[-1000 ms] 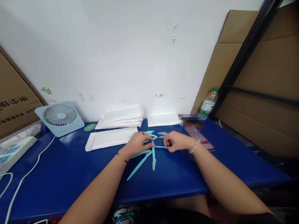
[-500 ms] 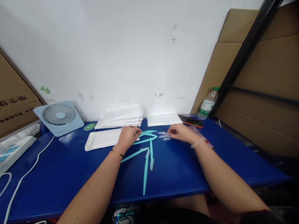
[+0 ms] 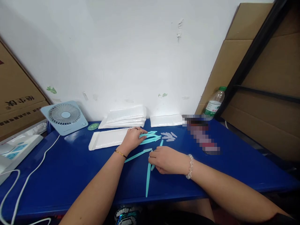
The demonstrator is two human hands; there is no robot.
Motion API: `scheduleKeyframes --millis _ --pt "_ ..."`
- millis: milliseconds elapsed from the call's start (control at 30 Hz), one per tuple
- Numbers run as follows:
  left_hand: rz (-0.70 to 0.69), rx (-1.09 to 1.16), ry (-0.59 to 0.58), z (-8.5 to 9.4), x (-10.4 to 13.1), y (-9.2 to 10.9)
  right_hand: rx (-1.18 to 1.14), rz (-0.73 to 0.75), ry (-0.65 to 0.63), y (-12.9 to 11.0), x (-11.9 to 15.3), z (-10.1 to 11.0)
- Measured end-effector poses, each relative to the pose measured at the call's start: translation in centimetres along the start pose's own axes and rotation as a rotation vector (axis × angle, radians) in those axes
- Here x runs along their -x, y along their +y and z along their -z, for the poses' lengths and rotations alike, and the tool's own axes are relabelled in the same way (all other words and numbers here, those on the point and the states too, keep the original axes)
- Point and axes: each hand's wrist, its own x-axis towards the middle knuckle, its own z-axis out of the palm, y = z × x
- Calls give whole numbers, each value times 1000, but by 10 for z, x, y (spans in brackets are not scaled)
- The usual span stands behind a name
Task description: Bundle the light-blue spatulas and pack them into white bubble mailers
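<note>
My left hand (image 3: 134,139) has its thumb and fingers closed around several teal eyebrow razors (image 3: 152,140), whose tips point right. Beneath that hand lies a white padded envelope (image 3: 109,139). Nearer the table's front, my right hand (image 3: 166,160) pinches at the head of a teal razor (image 3: 148,181) lying lengthwise; another razor (image 3: 161,142) passes under the hand, partly hidden. One more razor (image 3: 137,155) lies slanted between the two hands. Small translucent blade caps (image 3: 169,136) sit in a loose group beyond my right hand.
Stacked white envelopes (image 3: 126,116) and another white envelope (image 3: 166,120) stand along the wall. A blue fan (image 3: 65,115), a green disc (image 3: 93,126) and a power strip (image 3: 21,150) are on the left. At right are a blurred-out object (image 3: 203,137) and a bottle (image 3: 214,104).
My right hand has left the small caps and come toward me, down to the razors in front. The left hand stays at the razor bunch, its fingers reaching further over it.
</note>
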Motion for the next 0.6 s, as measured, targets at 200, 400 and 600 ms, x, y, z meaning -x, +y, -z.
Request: scheduleKeyframes --millis 200,400,600 --pt "-42 347 -9 2 2 15 -201 -111 150 13 7 8" --pt "-84 640 -148 0 8 35 -860 -459 756 37 18 21" --pt "12 552 -165 -8 4 41 -1292 -588 971 56 20 15"
